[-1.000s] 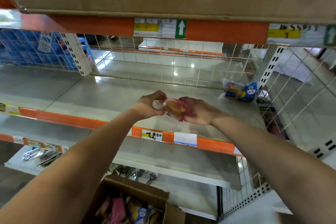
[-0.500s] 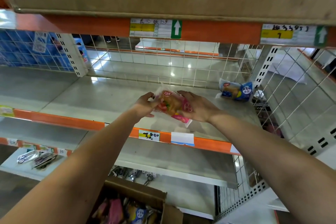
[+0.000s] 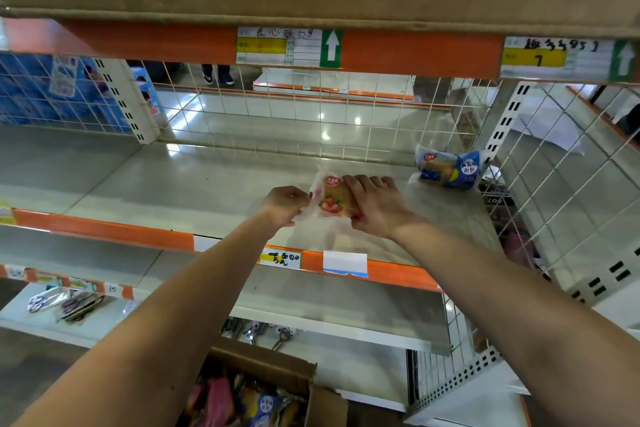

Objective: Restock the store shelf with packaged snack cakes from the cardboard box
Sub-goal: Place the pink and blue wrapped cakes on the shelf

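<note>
We hold one strawberry snack cake packet (image 3: 330,199) with both hands over the middle shelf (image 3: 207,184), a little right of its centre. The left hand (image 3: 285,203) pinches the clear left edge of the wrapper between thumb and fingers. The right hand (image 3: 375,208) grips the right side, with its fingers curled over the top edge. We cannot tell if the packet touches the shelf. The wrapper is pink and clear, with a red oval logo and a strawberry picture; the logo is too small to read.

A blue snack cake packet (image 3: 448,166) lies in the back right corner of the same shelf, close to the wire mesh (image 3: 277,118). It has the same oval logo, and a white circle in which we read "面包".

On the orange rail above, a price label (image 3: 280,46) has handwritten characters and a green field with a white arrow up. A second label (image 3: 550,57) to the right shows "7" on yellow. On the front rail, a small label (image 3: 280,258) ends in "面包", beside a white tag (image 3: 344,263).

The cardboard box (image 3: 270,362) stands below, open, with pink and blue packets inside.
</note>
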`<action>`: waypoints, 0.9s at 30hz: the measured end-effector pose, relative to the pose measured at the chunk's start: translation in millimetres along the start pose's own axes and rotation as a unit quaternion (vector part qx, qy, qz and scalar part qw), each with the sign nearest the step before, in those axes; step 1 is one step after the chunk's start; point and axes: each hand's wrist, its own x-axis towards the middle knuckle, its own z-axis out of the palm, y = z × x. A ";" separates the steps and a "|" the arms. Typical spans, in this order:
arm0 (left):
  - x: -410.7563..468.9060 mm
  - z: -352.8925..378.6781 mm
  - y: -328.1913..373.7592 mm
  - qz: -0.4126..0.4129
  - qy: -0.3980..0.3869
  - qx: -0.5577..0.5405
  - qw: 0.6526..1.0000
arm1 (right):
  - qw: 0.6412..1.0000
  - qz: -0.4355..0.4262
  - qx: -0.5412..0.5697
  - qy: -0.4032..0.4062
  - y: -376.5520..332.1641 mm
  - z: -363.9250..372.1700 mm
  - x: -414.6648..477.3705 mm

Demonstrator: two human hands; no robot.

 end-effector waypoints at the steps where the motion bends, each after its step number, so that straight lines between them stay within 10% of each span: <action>1: 2.4 2.9 0.3 0.003 0.010 0.030 0.999 | 1.000 0.011 0.003 -0.020 1.7 2.8 -1.4; 27: 83.3 57.8 -18.7 0.178 0.034 0.451 0.874 | 0.995 0.096 -0.004 -0.041 43.9 44.9 67.7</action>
